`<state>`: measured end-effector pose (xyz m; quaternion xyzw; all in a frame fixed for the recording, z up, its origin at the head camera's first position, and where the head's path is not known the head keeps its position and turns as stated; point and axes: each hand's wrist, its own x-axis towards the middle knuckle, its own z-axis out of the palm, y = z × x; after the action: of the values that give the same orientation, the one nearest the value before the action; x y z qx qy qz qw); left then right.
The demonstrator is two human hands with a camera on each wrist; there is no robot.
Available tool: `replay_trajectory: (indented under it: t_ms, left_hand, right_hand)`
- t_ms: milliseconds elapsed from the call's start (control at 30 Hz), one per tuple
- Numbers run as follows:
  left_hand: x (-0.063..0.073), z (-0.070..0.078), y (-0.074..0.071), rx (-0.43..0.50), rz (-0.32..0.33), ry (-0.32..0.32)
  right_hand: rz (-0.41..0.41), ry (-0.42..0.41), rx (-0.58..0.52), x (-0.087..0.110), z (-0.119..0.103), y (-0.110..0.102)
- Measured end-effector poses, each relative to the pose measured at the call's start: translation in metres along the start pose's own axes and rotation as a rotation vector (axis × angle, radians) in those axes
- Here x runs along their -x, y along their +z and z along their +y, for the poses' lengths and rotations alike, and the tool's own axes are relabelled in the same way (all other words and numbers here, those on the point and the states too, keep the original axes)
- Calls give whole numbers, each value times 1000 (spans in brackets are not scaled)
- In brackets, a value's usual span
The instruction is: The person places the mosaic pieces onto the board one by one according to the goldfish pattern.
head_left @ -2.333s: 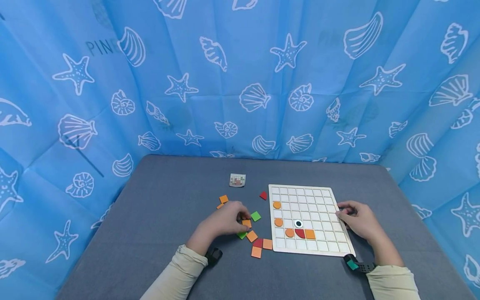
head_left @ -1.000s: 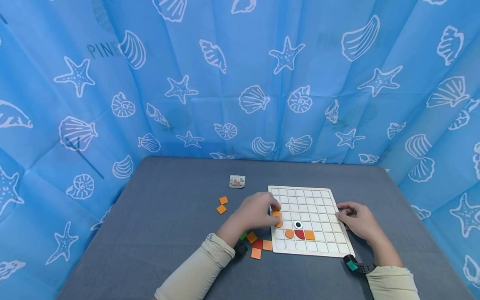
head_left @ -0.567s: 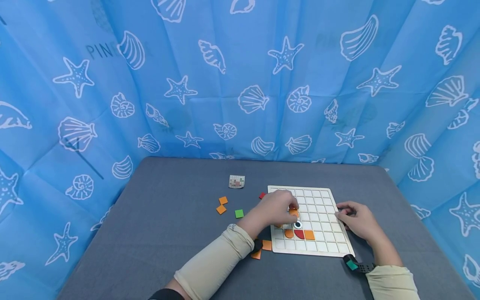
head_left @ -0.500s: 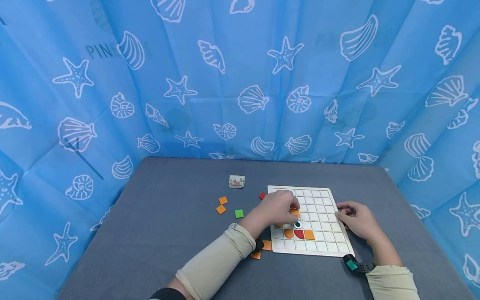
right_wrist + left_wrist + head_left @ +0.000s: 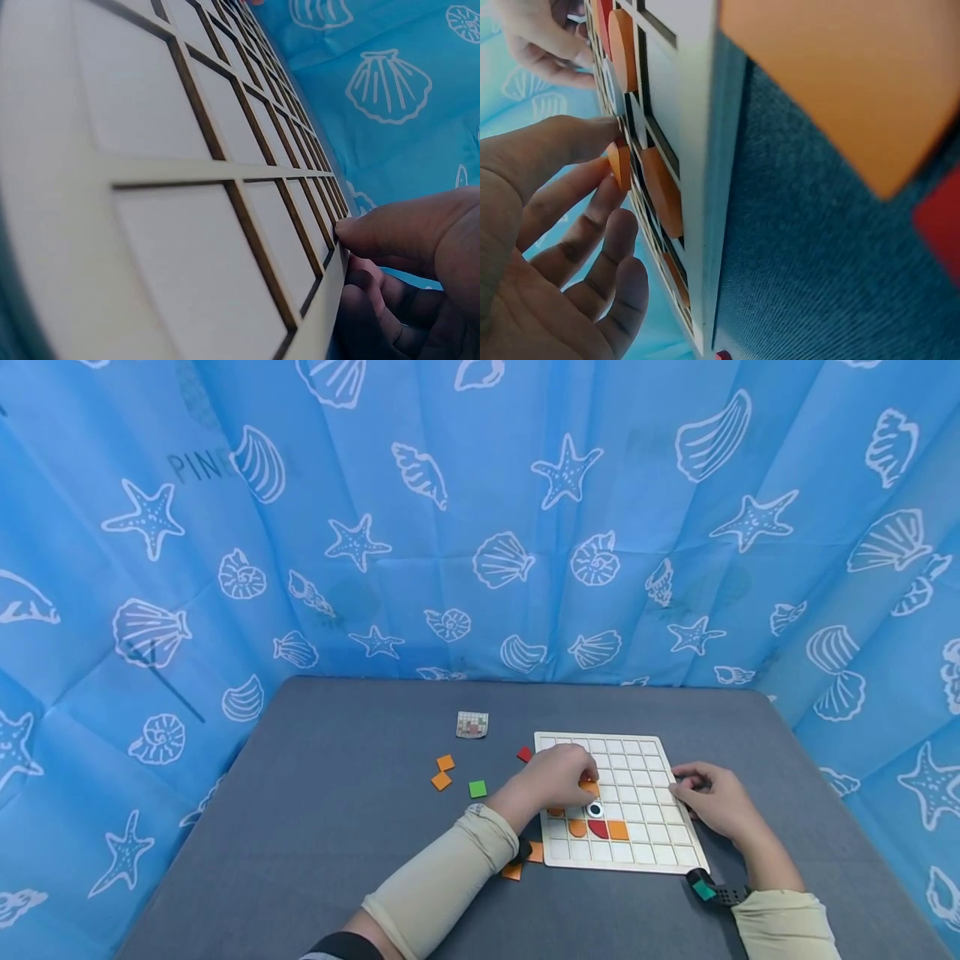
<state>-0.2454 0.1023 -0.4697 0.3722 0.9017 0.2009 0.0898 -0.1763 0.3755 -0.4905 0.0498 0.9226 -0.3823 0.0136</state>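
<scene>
My left hand point(image 5: 558, 774) pinches an orange square tile point(image 5: 590, 788) between thumb and fingertips, low over the left part of a white grid board point(image 5: 637, 853). In the left wrist view the orange tile point(image 5: 619, 161) stands tilted at the grid. Just below it lies a white disc with a black dot point(image 5: 595, 810). The row nearer the front holds an orange rounded piece point(image 5: 577, 828), a red quarter-round piece point(image 5: 597, 830) and an orange square point(image 5: 618, 831). My right hand point(image 5: 712, 797) grips the board's right edge; its thumb point(image 5: 367, 234) rests on the rim with fingers curled beneath.
Left of the board lie two orange tiles point(image 5: 443, 772), a green tile point(image 5: 477, 788) and a red piece point(image 5: 524, 753). More orange tiles point(image 5: 512, 871) lie partly under my left wrist. A small printed card point(image 5: 472, 724) lies farther back. A blue curtain point(image 5: 450, 568) hangs behind the table.
My left hand has taken an orange tile from the loose pieces and carried it right onto the board; over the last half second it barely moves. My right hand stays at the board's edge.
</scene>
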Motion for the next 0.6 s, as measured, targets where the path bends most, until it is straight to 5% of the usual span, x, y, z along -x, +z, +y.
replay_trajectory:
  t_ms: [600]
  left_hand:
    - [-1, -3, 3, 50, -16, 1]
  right_hand:
    - [-2, 8, 5, 0, -1, 0]
